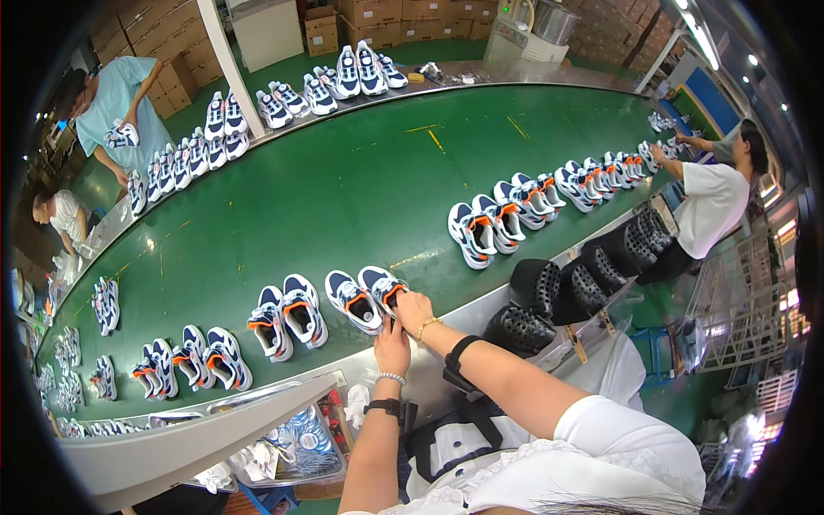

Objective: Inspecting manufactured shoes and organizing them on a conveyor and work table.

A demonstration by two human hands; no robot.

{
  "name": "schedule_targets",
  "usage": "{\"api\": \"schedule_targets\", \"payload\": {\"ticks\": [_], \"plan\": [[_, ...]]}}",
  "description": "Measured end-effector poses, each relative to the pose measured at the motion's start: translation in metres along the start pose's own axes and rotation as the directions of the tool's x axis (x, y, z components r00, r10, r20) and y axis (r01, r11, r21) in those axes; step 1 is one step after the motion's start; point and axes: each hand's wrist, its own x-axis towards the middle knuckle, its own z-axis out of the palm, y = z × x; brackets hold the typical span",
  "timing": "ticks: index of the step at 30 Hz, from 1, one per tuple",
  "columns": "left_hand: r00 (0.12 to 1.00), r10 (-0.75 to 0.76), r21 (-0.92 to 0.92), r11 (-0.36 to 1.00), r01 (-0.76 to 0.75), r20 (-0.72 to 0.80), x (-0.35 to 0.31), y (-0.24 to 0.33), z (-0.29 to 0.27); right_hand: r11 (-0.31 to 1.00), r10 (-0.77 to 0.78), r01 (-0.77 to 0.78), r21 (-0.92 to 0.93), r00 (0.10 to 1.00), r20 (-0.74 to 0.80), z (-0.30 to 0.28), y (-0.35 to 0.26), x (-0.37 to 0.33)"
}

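A white and navy sneaker (376,280) with orange lining stands on the green conveyor belt, heel toward me. My right hand (414,313) grips it at the collar, fingers bent into the opening and partly hidden there. Against the heel, my left hand (392,346) holds the same shoe with its fingers close together. Its mate (348,296) stands just to the left, with something pale on the insole. Another pair of sneakers (296,300) is farther left on the belt.
More sneakers (487,227) line the belt's near side toward a co-worker (717,202) at right. Black perforated moulded pieces (532,292) crowd the near edge. A tray (330,468) of blue-and-white packets sits below the belt. Across it, a person (129,107) handles a shoe beside lined-up sneakers.
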Motion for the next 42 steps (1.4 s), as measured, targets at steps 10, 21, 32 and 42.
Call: {"api": "schedule_targets", "payload": {"ticks": [10, 21, 32, 42], "plan": [[0.999, 0.023, -0.05, 0.998, -0.025, -0.029, -0.008, 0.001, 0.002, 0.999, 0.038, -0.04, 0.02, 0.996, 0.078, 0.012, -0.002, 0.005], [0.997, -0.061, 0.125, 0.99, 0.067, -0.051, 0.001, 0.012, 0.001, 0.99, -0.142, 0.142, -0.006, 0.99, 0.01, 0.007, 0.005, 0.017], [1.0, -0.018, 0.097, 0.995, 0.019, -0.005, 0.014, -0.003, -0.012, 0.963, 0.102, -0.106, 0.249, 0.994, 0.029, -0.003, -0.006, 0.008], [0.988, -0.153, -0.056, 0.986, 0.155, 0.023, 0.025, 0.03, -0.027, 0.922, 0.07, -0.092, 0.376, 0.995, 0.07, -0.028, 0.015, 0.01]]}}
